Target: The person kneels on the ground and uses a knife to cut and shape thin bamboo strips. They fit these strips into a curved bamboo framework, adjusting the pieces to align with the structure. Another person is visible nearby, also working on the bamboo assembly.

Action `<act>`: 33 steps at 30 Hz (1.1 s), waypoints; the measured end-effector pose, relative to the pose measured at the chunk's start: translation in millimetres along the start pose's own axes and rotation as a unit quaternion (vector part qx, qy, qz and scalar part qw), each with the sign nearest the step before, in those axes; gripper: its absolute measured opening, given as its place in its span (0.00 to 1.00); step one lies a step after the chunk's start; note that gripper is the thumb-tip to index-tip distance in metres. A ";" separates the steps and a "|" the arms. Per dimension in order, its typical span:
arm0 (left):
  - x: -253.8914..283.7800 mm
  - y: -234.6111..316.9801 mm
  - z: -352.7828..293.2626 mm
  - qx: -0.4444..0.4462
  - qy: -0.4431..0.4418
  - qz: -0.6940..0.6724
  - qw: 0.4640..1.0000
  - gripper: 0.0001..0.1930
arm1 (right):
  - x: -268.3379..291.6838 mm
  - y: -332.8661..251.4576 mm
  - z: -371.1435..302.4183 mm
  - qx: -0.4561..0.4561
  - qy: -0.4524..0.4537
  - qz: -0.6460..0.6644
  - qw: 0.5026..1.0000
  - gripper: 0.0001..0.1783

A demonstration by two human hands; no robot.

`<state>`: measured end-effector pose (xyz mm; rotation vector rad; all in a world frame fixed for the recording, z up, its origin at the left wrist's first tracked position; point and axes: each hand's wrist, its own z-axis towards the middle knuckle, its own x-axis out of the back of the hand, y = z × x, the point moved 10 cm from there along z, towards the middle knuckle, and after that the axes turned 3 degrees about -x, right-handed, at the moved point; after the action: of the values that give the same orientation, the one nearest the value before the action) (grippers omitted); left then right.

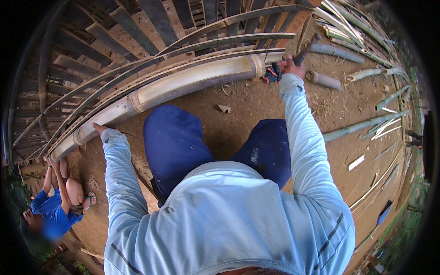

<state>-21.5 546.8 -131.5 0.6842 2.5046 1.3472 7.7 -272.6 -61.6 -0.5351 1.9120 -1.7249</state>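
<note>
A long, thick bamboo pole point(192, 81), cut open along its upper side so its pale inside shows, lies against the slatted bamboo structure. My left hand point(99, 129) grips its near edge toward the left; some fingers are hidden. Beyond the pole's right end, my right hand point(294, 68) is closed around the dark handle of what looks like a hammer point(300, 57), pointing away from me. A dark and red cloth-like bundle point(272, 73) lies beside that hand, below the pole's end.
At the far left another person point(57, 204) in a blue shirt crouches with hands at the pole's other end. Slatted bamboo point(137, 27) rises ahead. On the dirt to the right lie short bamboo pieces point(323, 79), a long green pole point(362, 126) and several split strips.
</note>
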 end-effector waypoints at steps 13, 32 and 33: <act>144.7 6.5 84.3 -0.101 0.057 -0.255 0.960 0.26 | 73.5 84.7 26.0 -0.197 -0.133 -0.502 0.832 0.25; 373.6 -285.9 -238.2 0.185 -0.099 0.452 0.867 0.22 | -51.0 96.3 -281.4 0.062 -0.593 -0.798 0.091 0.27; 391.4 -294.5 -268.0 0.240 -0.053 0.412 0.877 0.22 | -57.7 81.3 -300.8 0.060 -0.601 -0.786 0.130 0.26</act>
<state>-555.3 405.9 -215.2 2.0388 2.5449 0.7737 -125.0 9.9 -116.1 -3.0287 -0.8134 -0.6567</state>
